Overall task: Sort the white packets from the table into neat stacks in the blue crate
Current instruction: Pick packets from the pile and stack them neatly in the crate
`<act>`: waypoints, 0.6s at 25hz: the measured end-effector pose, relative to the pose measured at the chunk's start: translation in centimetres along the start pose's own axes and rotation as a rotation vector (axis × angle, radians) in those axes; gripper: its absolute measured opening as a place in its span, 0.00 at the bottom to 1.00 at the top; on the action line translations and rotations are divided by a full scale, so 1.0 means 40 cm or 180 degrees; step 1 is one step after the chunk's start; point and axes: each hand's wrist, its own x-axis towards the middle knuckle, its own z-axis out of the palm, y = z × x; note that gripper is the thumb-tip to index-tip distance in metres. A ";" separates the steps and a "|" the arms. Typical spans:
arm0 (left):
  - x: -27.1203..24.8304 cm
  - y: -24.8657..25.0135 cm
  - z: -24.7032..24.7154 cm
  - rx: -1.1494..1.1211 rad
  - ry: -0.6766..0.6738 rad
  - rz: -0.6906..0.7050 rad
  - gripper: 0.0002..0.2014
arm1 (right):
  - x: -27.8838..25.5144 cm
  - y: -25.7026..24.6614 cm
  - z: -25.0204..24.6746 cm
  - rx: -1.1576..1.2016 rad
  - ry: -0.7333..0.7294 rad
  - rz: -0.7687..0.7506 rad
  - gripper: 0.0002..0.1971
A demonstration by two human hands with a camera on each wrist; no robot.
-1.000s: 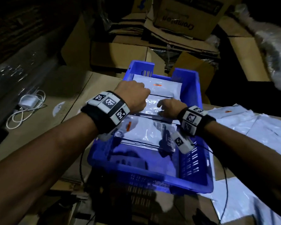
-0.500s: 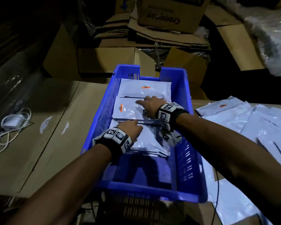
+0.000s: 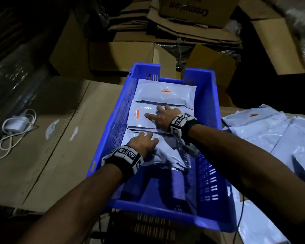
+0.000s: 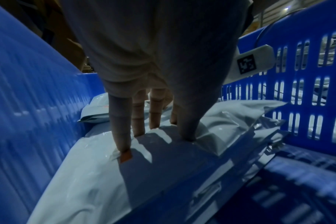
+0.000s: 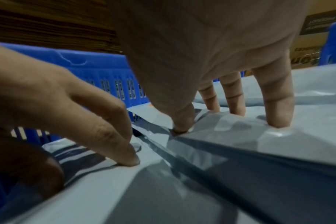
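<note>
Left hand [image 3: 142, 142] moved nearer; both hands flat, fingers straight, pressing white packets [image 3: 165, 95] (frame centre) in blue crate [image 3: 209, 182]; right hand [image 3: 163, 116] above.

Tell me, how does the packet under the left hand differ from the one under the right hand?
The near packet under the left hand lies closest to the person, while the middle packet under the right hand lies farther into the blue crate. The middle packet's orange label shows beside the hand; the near packet's sits at the fingertips. Both are white, glossy and pressed flat.
</note>
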 end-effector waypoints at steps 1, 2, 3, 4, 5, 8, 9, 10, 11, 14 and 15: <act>-0.001 0.001 0.005 -0.0008 0.0038 0.0006 0.25 | 0.003 -0.005 0.003 -0.0021 -0.0019 0.0013 0.27; -0.002 0.003 0.008 -0.0048 0.0069 0.0008 0.24 | 0.004 -0.009 0.005 -0.0041 -0.0053 0.0031 0.28; -0.004 0.005 0.009 -0.0095 0.0097 0.0005 0.24 | 0.004 -0.013 0.007 -0.0065 -0.0077 0.0047 0.29; -0.005 0.005 0.008 -0.0135 0.0108 -0.0003 0.23 | 0.004 -0.016 0.007 -0.0091 -0.0096 0.0059 0.30; -0.007 0.004 0.004 -0.0160 0.0096 -0.0012 0.23 | 0.004 -0.018 0.008 -0.0100 -0.0106 0.0065 0.31; -0.015 -0.003 -0.026 -0.0209 0.0019 0.0007 0.18 | -0.003 -0.012 0.002 0.0029 -0.0106 0.0059 0.32; -0.019 -0.007 -0.037 -0.0235 -0.0004 0.0024 0.15 | -0.005 -0.005 -0.003 0.0127 -0.0103 0.0044 0.31; -0.021 -0.011 -0.048 -0.0292 -0.0027 0.0029 0.14 | -0.009 0.004 -0.009 0.0243 -0.0116 0.0021 0.30; -0.022 -0.016 -0.059 -0.0370 -0.0053 0.0024 0.13 | -0.011 0.018 -0.019 0.0358 -0.0116 0.0000 0.30; -0.014 -0.022 -0.091 -0.0470 0.0111 -0.0137 0.13 | -0.011 0.071 -0.054 0.0690 -0.0019 0.0040 0.29; -0.006 -0.023 -0.102 -0.0450 0.0295 -0.0237 0.13 | -0.002 0.091 -0.065 0.0823 0.0043 0.0123 0.28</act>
